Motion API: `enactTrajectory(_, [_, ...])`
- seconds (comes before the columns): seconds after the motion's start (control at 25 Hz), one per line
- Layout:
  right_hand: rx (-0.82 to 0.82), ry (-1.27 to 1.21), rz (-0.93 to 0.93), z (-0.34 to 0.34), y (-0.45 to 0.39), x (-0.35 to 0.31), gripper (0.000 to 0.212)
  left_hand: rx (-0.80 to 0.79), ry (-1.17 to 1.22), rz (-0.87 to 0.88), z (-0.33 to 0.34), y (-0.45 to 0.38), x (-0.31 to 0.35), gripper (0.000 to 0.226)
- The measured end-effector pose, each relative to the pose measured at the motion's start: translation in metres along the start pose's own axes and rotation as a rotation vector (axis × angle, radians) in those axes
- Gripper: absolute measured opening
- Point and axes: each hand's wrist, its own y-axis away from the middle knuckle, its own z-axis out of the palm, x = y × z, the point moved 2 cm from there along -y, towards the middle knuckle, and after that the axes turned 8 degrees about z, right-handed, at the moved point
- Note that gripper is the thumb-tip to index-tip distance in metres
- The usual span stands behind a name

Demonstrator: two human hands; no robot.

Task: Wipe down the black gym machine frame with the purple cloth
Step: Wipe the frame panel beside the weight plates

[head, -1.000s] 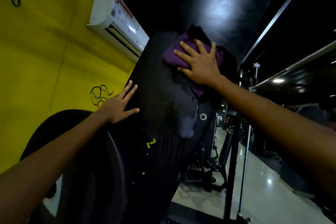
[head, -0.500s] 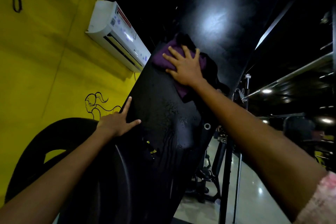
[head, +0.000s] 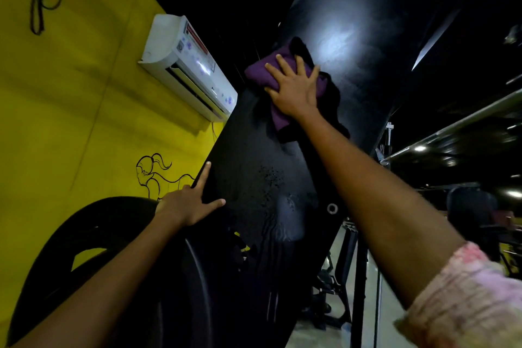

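Note:
A wide black gym machine frame rises at a slant through the middle of the view, wet with drops and streaks lower down. High on it lies the purple cloth, bunched, partly under my right hand, which presses it flat against the frame with straight spread fingers. My left hand rests on the frame's left edge lower down, fingers straight, forefinger pointing up along the edge and thumb out on the panel.
A black weight plate stands at the lower left beside the frame. A white air conditioner hangs on the yellow wall. Metal bars and other gym machines fill the dim right side over a shiny floor.
My right hand has slid the purple cloth up the frame. My left hand has shifted onto the frame's left edge, forefinger now pointing upward. My view has tilted up.

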Motion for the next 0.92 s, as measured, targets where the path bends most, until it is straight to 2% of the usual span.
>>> enactTrajectory(0.08, [-0.025, -0.006, 0.005, 0.005, -0.001, -0.018, 0.059, 0.0, 0.008, 0.0, -0.002, -0.001, -0.001, 0.092])
enactTrajectory(0.12, [-0.054, 0.018, -0.059, 0.006, 0.001, -0.023, 0.059, -0.001, 0.011, -0.001, -0.002, 0.0, 0.0, 0.092])
enactTrajectory(0.28, [-0.183, 0.121, -0.545, -0.002, 0.002, -0.004, 0.057, 0.012, 0.007, -0.008, -0.004, 0.003, 0.002, 0.091])
enactTrajectory(0.32, [-0.189, 0.121, -0.564, -0.007, -0.003, 0.007, 0.057, 0.015, 0.007, -0.013, -0.004, 0.004, 0.002, 0.091])
enactTrajectory(0.36, [-0.164, 0.094, -0.502, -0.011, -0.009, 0.017, 0.057, 0.017, 0.007, -0.018, -0.004, 0.004, 0.003, 0.091])
enactTrajectory(0.48, [-0.044, -0.016, -0.124, -0.008, -0.008, 0.015, 0.058, 0.016, 0.018, -0.017, -0.003, 0.004, 0.002, 0.091])
enactTrajectory(0.56, [-0.027, -0.016, -0.041, 0.003, 0.007, -0.011, 0.059, 0.004, 0.023, -0.012, -0.002, 0.001, 0.001, 0.092])
enactTrajectory(0.64, [-0.077, 0.036, -0.175, 0.012, 0.025, -0.031, 0.059, -0.004, 0.029, -0.009, -0.002, 0.0, -0.002, 0.092])
enactTrajectory(0.8, [-0.211, 0.167, -0.641, 0.01, 0.034, -0.025, 0.056, 0.009, 0.056, -0.006, -0.006, 0.002, -0.002, 0.094])
enactTrajectory(0.84, [-0.233, 0.17, -0.678, 0.006, 0.03, -0.016, 0.056, 0.014, 0.057, -0.034, -0.006, 0.004, -0.001, 0.096])
enactTrajectory(0.92, [-0.197, 0.109, -0.564, -0.002, 0.018, 0.004, 0.056, 0.008, -0.008, -0.162, -0.008, 0.007, 0.001, 0.102])
